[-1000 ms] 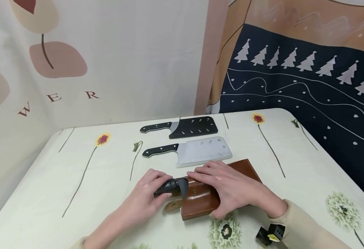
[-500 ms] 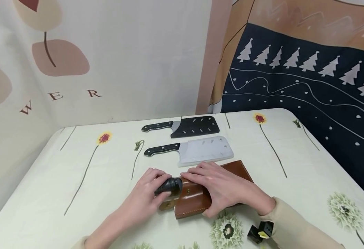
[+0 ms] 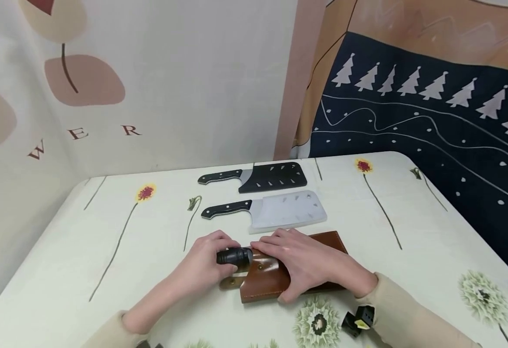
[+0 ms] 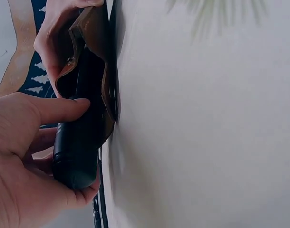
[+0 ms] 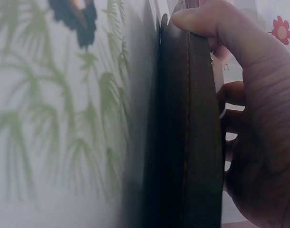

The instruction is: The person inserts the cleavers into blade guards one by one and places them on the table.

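Observation:
A black-handled knife (image 3: 233,257) lies in the mouth of a brown leather sheath (image 3: 262,282), its handle end sticking out to the left. My left hand (image 3: 204,258) grips that handle between thumb and fingers. Across the sheath spreads my right hand (image 3: 306,263), holding it with the thumb on the near edge and the fingers on the far side. In the left wrist view the sheath's open mouth surrounds the front of the handle, and the blade is hidden inside. A small strap tab with a snap (image 3: 232,282) pokes out below the handle.
Behind the hands lie two cleavers with black handles, one in a translucent white cover (image 3: 293,209), the farther one in a black cover (image 3: 275,177). A flower-printed cloth (image 3: 149,241) covers the table. Curtains hang along the back and right.
The sheath and my right hand have shifted left toward my left hand. The strip of blade that showed at the sheath's mouth has gone inside, and the handle now meets the mouth.

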`<move>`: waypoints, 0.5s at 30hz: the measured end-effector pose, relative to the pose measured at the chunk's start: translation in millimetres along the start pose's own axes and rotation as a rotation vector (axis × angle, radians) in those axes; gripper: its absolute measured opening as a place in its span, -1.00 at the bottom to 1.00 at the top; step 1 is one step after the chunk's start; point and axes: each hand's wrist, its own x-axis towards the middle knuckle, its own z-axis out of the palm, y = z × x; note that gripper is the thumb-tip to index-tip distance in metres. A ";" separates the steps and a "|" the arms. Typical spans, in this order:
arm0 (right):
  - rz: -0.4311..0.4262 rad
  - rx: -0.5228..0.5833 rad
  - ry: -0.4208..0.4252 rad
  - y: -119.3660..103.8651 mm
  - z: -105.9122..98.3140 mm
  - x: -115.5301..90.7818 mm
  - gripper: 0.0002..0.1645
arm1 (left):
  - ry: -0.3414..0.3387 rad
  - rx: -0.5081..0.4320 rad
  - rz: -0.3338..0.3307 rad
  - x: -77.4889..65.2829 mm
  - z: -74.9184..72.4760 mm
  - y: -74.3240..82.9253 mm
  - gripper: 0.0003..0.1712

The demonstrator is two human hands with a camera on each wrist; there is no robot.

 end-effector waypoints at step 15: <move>0.026 0.052 -0.029 5.5 3.7 -8.6 0.34 | -0.091 0.061 -0.013 5.3 5.3 7.5 -0.61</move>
